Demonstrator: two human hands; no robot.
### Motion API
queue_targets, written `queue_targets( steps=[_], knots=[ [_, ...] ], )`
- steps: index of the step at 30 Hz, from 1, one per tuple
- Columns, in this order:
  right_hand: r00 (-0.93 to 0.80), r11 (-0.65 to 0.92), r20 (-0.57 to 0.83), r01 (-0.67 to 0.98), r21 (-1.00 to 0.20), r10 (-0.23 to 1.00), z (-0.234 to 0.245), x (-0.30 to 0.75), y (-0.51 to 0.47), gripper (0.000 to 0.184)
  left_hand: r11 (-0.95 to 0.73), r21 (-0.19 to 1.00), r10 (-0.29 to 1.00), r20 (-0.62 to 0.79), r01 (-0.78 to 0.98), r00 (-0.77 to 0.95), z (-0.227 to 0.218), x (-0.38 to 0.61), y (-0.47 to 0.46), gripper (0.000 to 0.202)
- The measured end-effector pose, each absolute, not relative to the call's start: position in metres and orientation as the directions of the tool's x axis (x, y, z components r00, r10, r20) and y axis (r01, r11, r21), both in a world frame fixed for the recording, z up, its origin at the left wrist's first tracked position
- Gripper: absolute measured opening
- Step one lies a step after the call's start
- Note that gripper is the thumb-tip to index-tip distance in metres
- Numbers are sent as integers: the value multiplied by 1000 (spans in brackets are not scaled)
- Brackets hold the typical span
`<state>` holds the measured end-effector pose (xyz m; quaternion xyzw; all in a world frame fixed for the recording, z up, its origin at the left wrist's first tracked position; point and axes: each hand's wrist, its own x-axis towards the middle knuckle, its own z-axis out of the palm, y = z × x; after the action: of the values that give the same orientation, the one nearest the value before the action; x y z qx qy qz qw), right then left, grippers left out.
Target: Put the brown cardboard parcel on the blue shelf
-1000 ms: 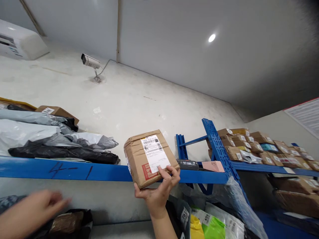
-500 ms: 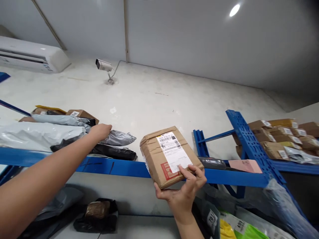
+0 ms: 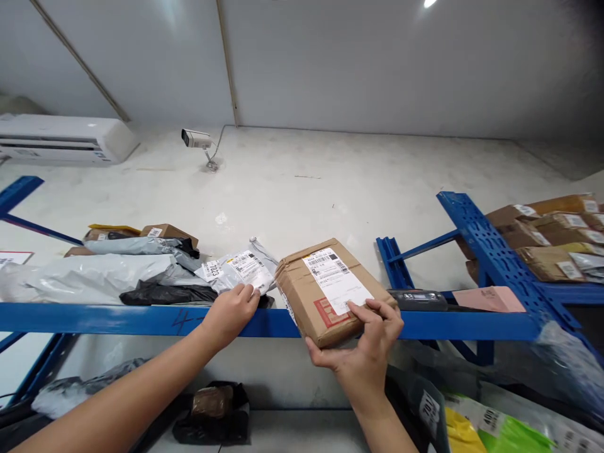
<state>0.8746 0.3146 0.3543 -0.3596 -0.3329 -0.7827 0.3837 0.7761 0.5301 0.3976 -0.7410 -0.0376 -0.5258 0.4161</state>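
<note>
My right hand [image 3: 363, 340] grips the lower right corner of a brown cardboard box [image 3: 325, 292], thumb beneath and fingers over its front. The box is tilted at the blue shelf beam and bears a white shipping label and a red printed mark. My left hand [image 3: 233, 314] is closed on the lower edge of a grey-white plastic mailer [image 3: 243, 270], whose labels, one reading 7023, face me. The mailer's right side lies close against the box. Below it, a black plastic parcel [image 3: 170, 293] rests on the shelf.
The blue shelf beam [image 3: 155, 318] runs across the view. White mailers [image 3: 104, 277] and small boxes lie at left. A dark device [image 3: 419, 300] and a pink packet [image 3: 488, 299] sit right of the box. A perforated blue upright [image 3: 500, 251] stands farther right; more parcels [image 3: 491, 421] fill the lower shelf.
My left hand has moved right and down, drawing the grey mailer to the shelf's front so its labels show. My right hand still holds the box. The view has shifted slightly.
</note>
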Motion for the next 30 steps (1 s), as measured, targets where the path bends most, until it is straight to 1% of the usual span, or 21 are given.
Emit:
queue_targets(
  steps=[3, 7, 9, 15, 17, 18, 20, 21, 23, 25, 27, 29, 30],
  knots=[
    [-427, -481, 829, 847, 227, -361, 355, 871, 315, 70, -628, -588, -462, 809, 510, 363, 396, 781, 539, 28],
    [-427, -484, 827, 846, 223, -366, 355, 872, 315, 71, -625, -589, -469, 808, 512, 357, 398, 780, 539, 28],
    [-431, -486, 822, 845, 222, -373, 354, 873, 316, 71, -635, -586, -441, 810, 503, 386, 398, 778, 535, 30],
    [-428, -504, 821, 839, 205, -378, 351, 876, 318, 71, -700, -527, -285, 825, 482, 488, 398, 772, 523, 37],
    [-410, -498, 830, 846, 191, -379, 352, 874, 318, 69, -739, -469, -237, 853, 483, 465, 404, 770, 525, 34],
    [-388, -492, 842, 853, 173, -376, 354, 872, 318, 68, -766, -417, -206, 880, 489, 427, 409, 769, 528, 31],
    [-314, -483, 876, 869, 111, -365, 362, 866, 317, 67, -842, -255, -121, 948, 476, 295, 427, 765, 536, 27],
    [-257, -479, 898, 876, 59, -358, 369, 862, 315, 66, -884, -155, -66, 976, 442, 209, 438, 762, 541, 27],
    [-94, -478, 940, 875, -80, -329, 387, 852, 312, 63, -947, 35, 55, 997, 319, 55, 462, 755, 548, 27],
    [111, -489, 957, 840, -235, -269, 410, 842, 310, 60, -963, 131, 129, 991, 234, -24, 486, 749, 550, 26],
    [290, -513, 936, 783, -352, -199, 433, 834, 310, 58, -974, 139, 133, 990, 181, -49, 506, 748, 543, 27],
    [403, -547, 903, 727, -414, -148, 449, 830, 315, 62, -991, 82, 79, 996, 106, -31, 521, 752, 530, 26],
    [431, -563, 892, 706, -429, -140, 453, 831, 318, 68, -998, 32, 32, 999, 62, -3, 527, 757, 522, 24]
  ],
)
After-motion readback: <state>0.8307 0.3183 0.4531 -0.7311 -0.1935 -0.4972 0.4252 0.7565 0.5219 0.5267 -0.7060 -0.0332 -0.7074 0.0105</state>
